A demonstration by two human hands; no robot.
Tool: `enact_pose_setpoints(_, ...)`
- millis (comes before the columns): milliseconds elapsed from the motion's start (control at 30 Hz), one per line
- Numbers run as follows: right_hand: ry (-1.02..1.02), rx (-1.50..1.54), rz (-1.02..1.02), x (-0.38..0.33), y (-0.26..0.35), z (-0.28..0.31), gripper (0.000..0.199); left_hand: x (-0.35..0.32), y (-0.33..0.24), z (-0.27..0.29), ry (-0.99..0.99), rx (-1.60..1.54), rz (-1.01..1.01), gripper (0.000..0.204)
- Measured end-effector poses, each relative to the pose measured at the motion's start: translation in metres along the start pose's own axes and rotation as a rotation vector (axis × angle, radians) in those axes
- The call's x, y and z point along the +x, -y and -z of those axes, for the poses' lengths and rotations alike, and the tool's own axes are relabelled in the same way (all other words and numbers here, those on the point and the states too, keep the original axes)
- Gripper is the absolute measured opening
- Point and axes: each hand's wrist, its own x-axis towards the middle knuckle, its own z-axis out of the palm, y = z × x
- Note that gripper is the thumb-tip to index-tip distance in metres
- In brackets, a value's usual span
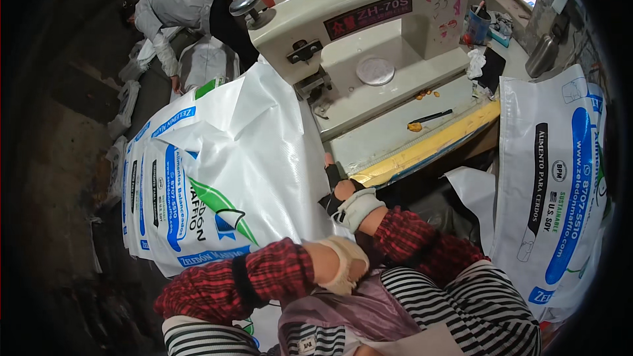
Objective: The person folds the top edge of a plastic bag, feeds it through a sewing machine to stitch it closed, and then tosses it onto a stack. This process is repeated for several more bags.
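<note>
A large white woven plastic sack (264, 138) with blue and green print spreads over the left side, its right edge beside the sewing machine (369, 26). My right hand (349, 201), in a cream cuff with dark finger coverings, is at that edge below the machine bed. One fingertip points up there, and the hand looks closed on the sack. Nearer to me, my left hand (346, 265) wears a cream fingerless glove and lies against the sack's lower right part. Its fingers are hidden. Red plaid sleeves cover both forearms.
More printed sacks (554, 191) hang at the right. On the machine table lie a dark thin tool (430, 118) and small yellowish bits. A blue cup (477, 25) and a metal flask (542, 56) stand at the back right. Another person (181, 10) bends over sacks at back left.
</note>
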Motion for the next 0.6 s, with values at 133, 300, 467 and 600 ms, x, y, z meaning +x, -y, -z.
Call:
enact_pose_setpoints(133,0.107,-0.121,0.099,-0.009,0.001,0.023,0.039,-0.017,0.029,0.001,-0.142,-0.135,0.082,0.026)
enact_pose_setpoints(300,0.037,-0.142,0.090,-0.029,0.019,0.032,0.040,-0.010,0.004,0.000,-0.046,-0.008,0.079,0.026)
enact_pose_setpoints(467,0.001,-0.152,-0.108,-0.028,0.037,0.048,0.045,-0.032,-0.005,0.009,-0.022,0.008,0.044,0.023)
enact_pose_setpoints(600,-0.001,-0.094,-0.140,-0.026,0.035,0.053,0.032,-0.079,0.044,0.035,0.053,0.200,0.432,0.024)
